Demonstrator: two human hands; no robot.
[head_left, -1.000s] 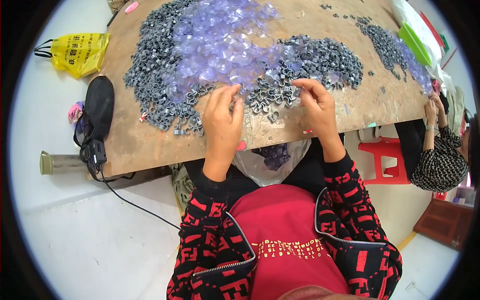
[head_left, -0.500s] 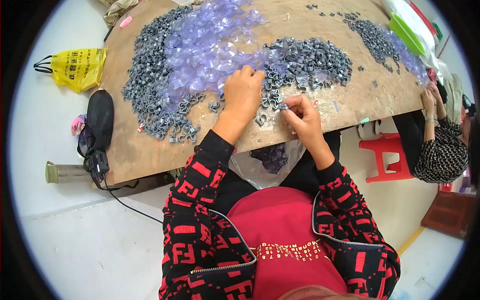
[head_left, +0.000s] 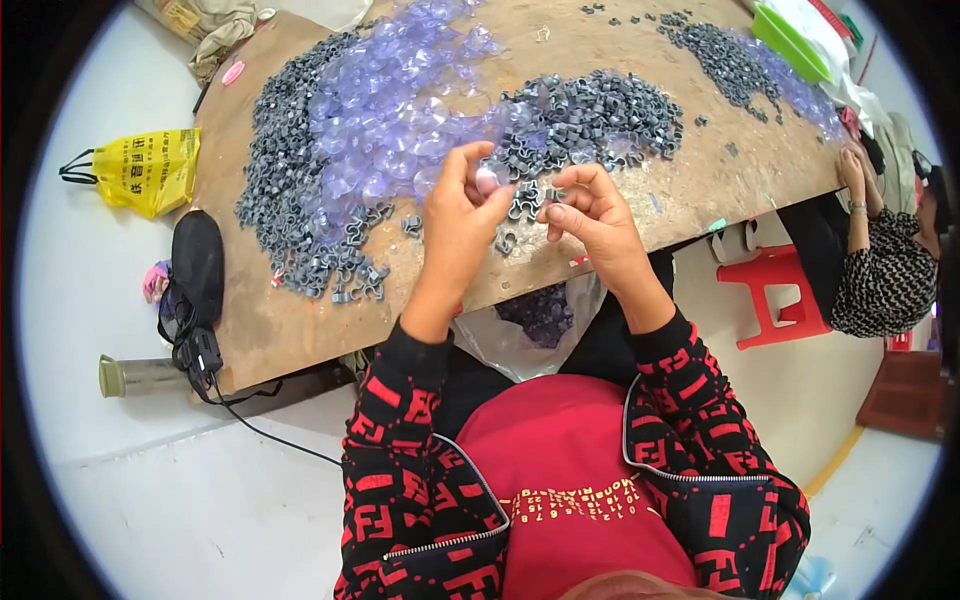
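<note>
Above the table's near edge, my left hand (head_left: 455,225) pinches a clear suction cup (head_left: 488,180) between thumb and fingers. My right hand (head_left: 602,228) faces it a short way to the right, its fingertips closed on a small grey plastic clip (head_left: 550,203) that they partly cover. The two hands are apart. Past my left hand spreads a heap of clear, violet-tinted suction cups (head_left: 375,130). A pile of grey clips (head_left: 590,120) lies just beyond my right hand, with a few loose clips (head_left: 506,243) under the hands.
More grey clips (head_left: 285,150) cover the table's (head_left: 520,285) left part. A plastic bag (head_left: 540,325) with dark pieces hangs at my lap. At the left are a yellow bag (head_left: 150,172), a black pouch (head_left: 197,255) and a bottle (head_left: 145,377). Another person (head_left: 880,270) sits right, near a red stool (head_left: 775,290).
My left hand has come back from the suction cup heap with a cup in its fingers. My right hand has shifted slightly left and still holds the clip. The view has tilted a little.
</note>
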